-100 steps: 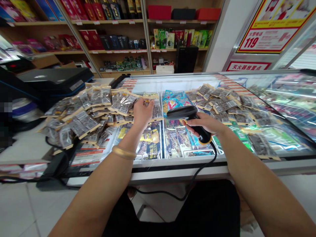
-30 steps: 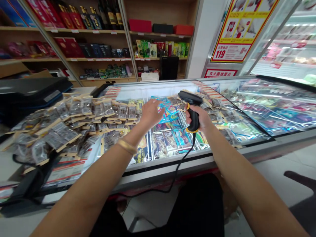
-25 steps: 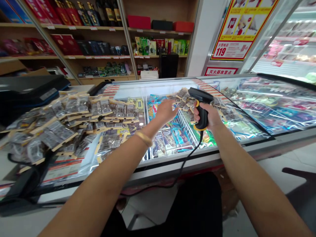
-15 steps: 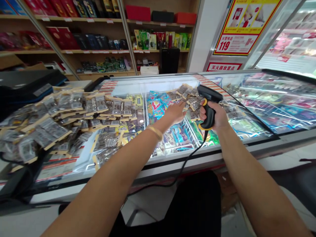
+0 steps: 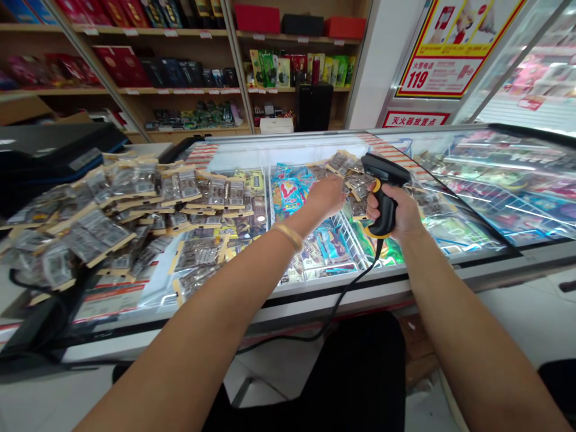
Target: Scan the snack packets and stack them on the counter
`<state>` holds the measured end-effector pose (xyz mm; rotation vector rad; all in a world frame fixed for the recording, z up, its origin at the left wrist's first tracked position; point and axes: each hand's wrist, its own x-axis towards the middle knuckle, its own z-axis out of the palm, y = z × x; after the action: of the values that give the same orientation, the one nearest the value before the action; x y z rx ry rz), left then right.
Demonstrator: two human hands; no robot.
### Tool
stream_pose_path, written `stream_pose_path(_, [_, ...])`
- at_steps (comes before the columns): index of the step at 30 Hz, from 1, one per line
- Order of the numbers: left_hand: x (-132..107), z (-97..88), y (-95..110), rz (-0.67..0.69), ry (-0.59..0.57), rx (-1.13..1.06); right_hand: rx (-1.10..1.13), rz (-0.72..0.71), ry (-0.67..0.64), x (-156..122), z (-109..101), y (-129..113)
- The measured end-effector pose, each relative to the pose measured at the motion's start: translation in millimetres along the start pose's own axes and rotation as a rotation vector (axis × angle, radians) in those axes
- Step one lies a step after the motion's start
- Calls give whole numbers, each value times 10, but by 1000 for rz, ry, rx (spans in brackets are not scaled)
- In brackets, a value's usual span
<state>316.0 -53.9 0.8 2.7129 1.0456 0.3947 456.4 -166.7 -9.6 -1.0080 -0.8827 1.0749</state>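
Observation:
My right hand is wrapped round the grip of a black barcode scanner with yellow trim, its head pointing left over a small heap of clear packets with tan card edges. My left hand, gold bangle at the wrist, reaches across to that heap, its fingers curled on a packet at the heap's left edge. Both heaps lie on the glass lid of a chest freezer. A much larger spread of the same packets covers the lid's left side. The scanner's black cable drops over the freezer's front edge.
Ice-cream wrappers show under the glass. A black machine sits at far left, with dark cables in front of it. Wooden shelves of boxed goods line the back wall, with a black speaker. A red and yellow "119" poster hangs right, above a second freezer.
My left hand left the big pile on the left, crossed to the right-hand heap and curled its fingers there. The scanner rose and shifted right, staying in my right hand.

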Motion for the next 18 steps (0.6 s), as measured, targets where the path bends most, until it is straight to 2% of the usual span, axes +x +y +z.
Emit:
stream_pose_path(3, [94,125,2,25,-49,4,5,2,19,-9,5,0])
stream_pose_path(5, [73,154,-10,41,-59,30,17,5,28,-18,21,-3])
stream_pose_path(13, [-221,-82,-52,-99,-178,176,57,21,16,-40,73,-18])
stream_pose_path(15, [-211,-104,-55,-130,-145,162,45,16,10,-36,68,-14])
stream_pose_path(18, [-111,-67,-29,-134,-31,85,29,9,7,-27,54,-2])
